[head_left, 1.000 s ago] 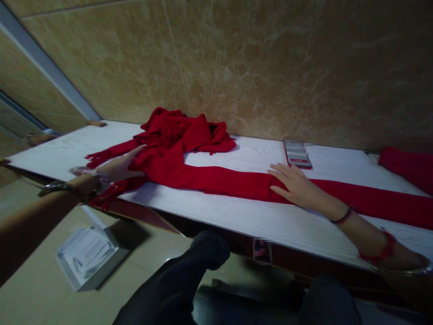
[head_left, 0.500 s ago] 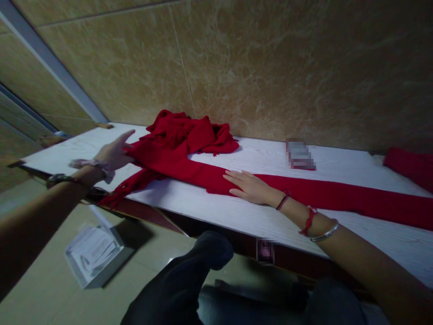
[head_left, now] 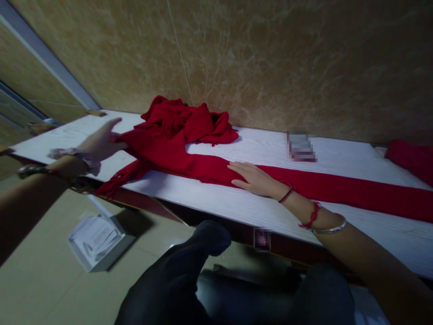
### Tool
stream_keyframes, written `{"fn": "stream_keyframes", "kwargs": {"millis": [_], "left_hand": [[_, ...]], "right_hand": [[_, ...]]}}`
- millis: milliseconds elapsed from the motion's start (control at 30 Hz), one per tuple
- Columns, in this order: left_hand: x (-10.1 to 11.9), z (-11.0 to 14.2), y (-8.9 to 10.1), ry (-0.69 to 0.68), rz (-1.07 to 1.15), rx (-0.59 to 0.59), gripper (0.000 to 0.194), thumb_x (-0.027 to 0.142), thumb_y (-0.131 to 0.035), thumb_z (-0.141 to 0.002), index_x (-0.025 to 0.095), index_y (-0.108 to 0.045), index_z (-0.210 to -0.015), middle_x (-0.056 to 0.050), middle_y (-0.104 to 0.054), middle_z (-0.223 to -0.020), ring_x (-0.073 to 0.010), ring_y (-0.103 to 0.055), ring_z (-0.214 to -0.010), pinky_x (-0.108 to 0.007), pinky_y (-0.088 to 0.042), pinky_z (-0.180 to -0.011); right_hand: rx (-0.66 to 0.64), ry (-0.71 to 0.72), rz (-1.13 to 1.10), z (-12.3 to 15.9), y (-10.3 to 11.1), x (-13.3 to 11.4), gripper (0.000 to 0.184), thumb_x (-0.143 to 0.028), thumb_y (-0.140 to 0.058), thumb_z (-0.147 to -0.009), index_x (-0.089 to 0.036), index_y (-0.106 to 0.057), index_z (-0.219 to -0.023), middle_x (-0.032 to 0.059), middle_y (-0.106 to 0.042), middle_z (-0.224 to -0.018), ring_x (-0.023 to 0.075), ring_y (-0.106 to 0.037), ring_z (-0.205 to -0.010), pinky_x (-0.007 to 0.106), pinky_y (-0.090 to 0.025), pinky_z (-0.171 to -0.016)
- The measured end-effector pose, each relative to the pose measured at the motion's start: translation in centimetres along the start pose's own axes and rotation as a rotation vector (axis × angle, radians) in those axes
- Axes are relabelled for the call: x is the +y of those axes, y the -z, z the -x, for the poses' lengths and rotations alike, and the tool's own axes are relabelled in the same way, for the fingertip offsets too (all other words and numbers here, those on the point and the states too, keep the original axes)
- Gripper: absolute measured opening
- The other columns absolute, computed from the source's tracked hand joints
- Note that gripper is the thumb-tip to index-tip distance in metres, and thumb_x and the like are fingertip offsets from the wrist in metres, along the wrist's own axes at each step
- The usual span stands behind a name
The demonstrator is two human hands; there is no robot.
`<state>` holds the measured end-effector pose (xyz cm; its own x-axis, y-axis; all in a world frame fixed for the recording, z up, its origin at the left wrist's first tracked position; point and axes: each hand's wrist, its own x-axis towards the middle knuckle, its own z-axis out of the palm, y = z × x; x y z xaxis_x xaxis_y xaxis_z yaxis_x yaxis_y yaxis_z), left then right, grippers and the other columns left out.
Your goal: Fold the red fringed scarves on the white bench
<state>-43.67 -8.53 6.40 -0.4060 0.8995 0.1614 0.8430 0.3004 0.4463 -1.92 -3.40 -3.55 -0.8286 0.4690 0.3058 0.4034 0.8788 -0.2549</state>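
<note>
A long red scarf [head_left: 318,183] lies as a folded strip along the white table, running to the right edge of the view. My left hand [head_left: 101,141] grips the scarf's left part at its edge, raised slightly off the surface, with one finger sticking up. Flat on the strip near the middle rests my right hand [head_left: 252,177], fingers stretched out. Behind the strip, against the wall, sits a crumpled heap of red fabric [head_left: 189,122]. A fringed red end [head_left: 123,177] hangs over the front edge at the left.
The white table [head_left: 216,212] stands against a tiled marble wall [head_left: 257,63]. At its back lies a blurred-out rectangular item [head_left: 300,146]. More red cloth [head_left: 411,159] is at the far right. An open box of papers [head_left: 98,241] stands on the floor. My legs are below the table edge.
My left hand has shifted left, drawing the scarf's edge with it. My right hand stays flat on the strip. The view has tilted slightly.
</note>
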Motion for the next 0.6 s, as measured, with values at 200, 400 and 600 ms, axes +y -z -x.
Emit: {"fn": "stream_keyframes", "kwargs": {"millis": [200,400,600], "left_hand": [[0.1,2.5,-2.5,-0.118,0.416,-0.220,0.099,0.030,-0.079,-0.050,0.025,-0.031,-0.137,-0.010,-0.045,-0.134,-0.0263,-0.045,-0.119,-0.039,-0.045,-0.093],[0.5,1.8,-2.6,-0.094,0.487,-0.086,0.091,0.032,-0.075,-0.053,0.015,-0.037,-0.134,-0.016,-0.049,-0.129,-0.0291,-0.048,-0.115,-0.045,-0.042,-0.095],[1.5,1.0,-2.4,-0.045,0.379,0.070,0.061,0.025,-0.066,-0.062,0.007,-0.053,-0.119,-0.014,-0.065,-0.103,-0.0243,-0.061,-0.093,-0.037,-0.047,-0.087]], "right_hand": [[-0.007,-0.018,-0.007,0.0,0.0,0.1,0.047,-0.040,-0.041,-0.088,-0.016,-0.047,-0.128,0.0111,-0.047,-0.134,0.0212,-0.039,-0.125,0.043,-0.031,-0.105],[0.001,-0.014,-0.026,-0.1,0.2,0.0,0.046,-0.039,-0.043,-0.087,-0.014,-0.050,-0.125,0.0117,-0.050,-0.131,0.0215,-0.042,-0.123,0.042,-0.033,-0.104],[0.051,-0.011,-0.064,0.0,-0.3,0.2,0.043,-0.040,-0.043,-0.087,-0.018,-0.052,-0.122,0.0109,-0.053,-0.127,0.0219,-0.046,-0.120,0.045,-0.037,-0.101]]}}
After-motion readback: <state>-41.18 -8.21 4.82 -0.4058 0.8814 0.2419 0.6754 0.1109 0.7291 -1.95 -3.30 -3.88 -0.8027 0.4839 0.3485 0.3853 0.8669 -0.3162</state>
